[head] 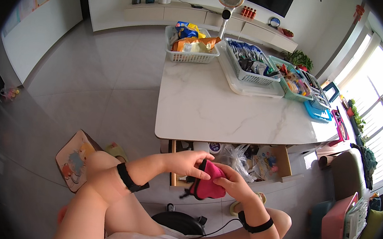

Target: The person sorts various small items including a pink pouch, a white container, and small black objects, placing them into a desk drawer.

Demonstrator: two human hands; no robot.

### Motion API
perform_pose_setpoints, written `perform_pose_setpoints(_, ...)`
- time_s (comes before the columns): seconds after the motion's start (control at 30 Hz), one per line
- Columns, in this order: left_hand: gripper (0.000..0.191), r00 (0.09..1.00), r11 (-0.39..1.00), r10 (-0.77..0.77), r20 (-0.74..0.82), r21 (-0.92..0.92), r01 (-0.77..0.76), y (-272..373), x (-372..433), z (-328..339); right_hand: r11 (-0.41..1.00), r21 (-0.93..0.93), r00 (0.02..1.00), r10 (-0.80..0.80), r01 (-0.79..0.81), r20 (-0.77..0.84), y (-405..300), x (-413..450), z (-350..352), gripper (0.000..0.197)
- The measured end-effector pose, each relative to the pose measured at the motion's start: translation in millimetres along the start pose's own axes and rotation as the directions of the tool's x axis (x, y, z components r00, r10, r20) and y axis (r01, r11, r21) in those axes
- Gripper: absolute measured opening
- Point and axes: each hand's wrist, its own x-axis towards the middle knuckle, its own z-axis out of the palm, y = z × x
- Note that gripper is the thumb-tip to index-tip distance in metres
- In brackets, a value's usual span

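A small magenta fabric pouch (209, 188) with black trim and a dark tab at its lower left is held up before me, above the open drawer's left part. My right hand (235, 182) grips its right side, thumb on the front. On the upper left, my left hand (189, 162) has its thumb against the fabric and its fingers around the black edge. Whether the pouch contains anything cannot be seen. Below and beyond it, the wooden drawer (286, 163) holds a crumpled clear plastic bag (237, 162), a round white-and-purple container (215, 147) and small loose items.
The marble-look table (209, 111) carries a basket of snack packets (192, 57), a basket of packaged items (256, 78) and a green basket (296, 93). A fan (224, 22) rises behind. A black round stool base (178, 222) lies between my legs; a pink box (335, 219) stands right.
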Motion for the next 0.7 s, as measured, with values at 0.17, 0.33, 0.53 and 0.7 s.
perform_pose_setpoints(0.17,0.026,0.987,0.977,0.161,-0.024,-0.138,-0.163,-9.7,12.3,-12.7,0.977,0.18,0.993,-0.118,0.115,0.003,-7.7,5.3,9.2,0.042)
perform_pose_setpoints(0.33,0.026,0.918,0.945,0.083,-0.388,-0.261,-0.196,-12.2,1.9,-79.2,0.678,-0.712,0.983,0.126,-0.182,-0.132,12.4,-5.0,-15.7,0.026)
perform_pose_setpoints(0.53,0.058,0.588,0.998,0.021,-0.809,0.053,0.038,-59.1,-1.5,-134.3,0.531,-0.841,0.992,0.115,-0.103,-0.049,20.3,-7.9,-13.7,0.023)
perform_pose_setpoints(0.7,0.057,0.57,0.818,0.284,-0.771,0.505,0.276,-41.9,-0.2,-114.7,0.515,-0.855,0.987,0.158,-0.058,0.029,28.4,-12.9,-24.8,0.023)
